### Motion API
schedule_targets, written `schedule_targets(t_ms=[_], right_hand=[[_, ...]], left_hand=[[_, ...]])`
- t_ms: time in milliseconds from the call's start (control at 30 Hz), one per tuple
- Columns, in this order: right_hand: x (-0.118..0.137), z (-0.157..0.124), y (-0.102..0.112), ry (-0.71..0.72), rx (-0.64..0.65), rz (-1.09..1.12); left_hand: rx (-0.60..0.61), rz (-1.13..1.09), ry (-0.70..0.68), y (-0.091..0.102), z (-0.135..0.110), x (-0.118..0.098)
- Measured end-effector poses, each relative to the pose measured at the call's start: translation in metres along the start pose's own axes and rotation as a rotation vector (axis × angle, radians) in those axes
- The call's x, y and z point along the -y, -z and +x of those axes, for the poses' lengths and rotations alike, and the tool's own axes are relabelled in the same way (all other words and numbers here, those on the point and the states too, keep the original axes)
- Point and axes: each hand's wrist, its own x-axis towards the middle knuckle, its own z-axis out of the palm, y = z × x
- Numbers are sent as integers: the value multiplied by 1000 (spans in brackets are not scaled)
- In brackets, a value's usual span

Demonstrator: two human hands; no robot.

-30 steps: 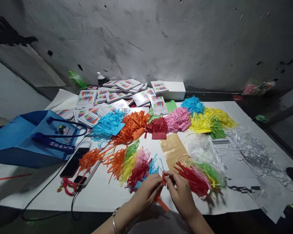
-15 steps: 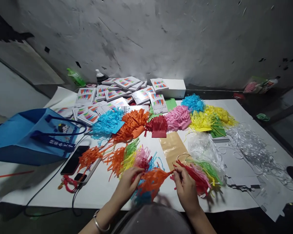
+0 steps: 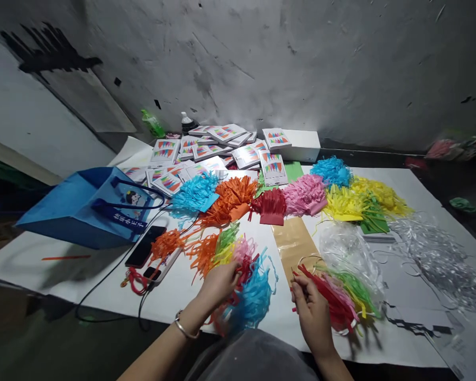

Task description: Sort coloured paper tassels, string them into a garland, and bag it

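Note:
My left hand (image 3: 221, 280) is closed in a pinch among a bunch of tissue-paper tassels, its fingertips at the red and pink tassels (image 3: 244, 254). Below and beside it hang a blue tassel (image 3: 256, 299) and a blurred orange one near the wrist. Orange, yellow and green tassels (image 3: 224, 243) lie just beyond it. My right hand (image 3: 310, 301) has its thumb and fingers pressed together; what they hold is hidden. Right beside it lies another bunch with a red tassel (image 3: 335, 299), and pink, yellow and green ones (image 3: 355, 288).
Fringed paper stacks in blue, orange, red (image 3: 272, 205), pink and yellow line the table (image 3: 206, 338). Behind are printed packs (image 3: 226, 132) and a white box (image 3: 301, 144). A blue bag (image 3: 75, 206), phone (image 3: 145, 246) and cable sit left; plastic bags (image 3: 347, 251) and silver strings (image 3: 440, 254) right.
The orange tassel stretched between my hands has left my right fingers and dropped toward my left wrist. My hands are farther apart. The view has shifted left.

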Motion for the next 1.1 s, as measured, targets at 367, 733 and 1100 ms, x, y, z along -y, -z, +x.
schedule_targets(t_ms=[367,733,1100], right_hand=[[-15,-4,-2,56,104,-52],[16,-12,7,177,95,-71],[41,-13,19,251,43,-151]], left_hand=[[137,34,-51,-89,37,-42],[181,-1131,-135,-18,-26,-49],[196,-1365,-3,-16,-41,-54]])
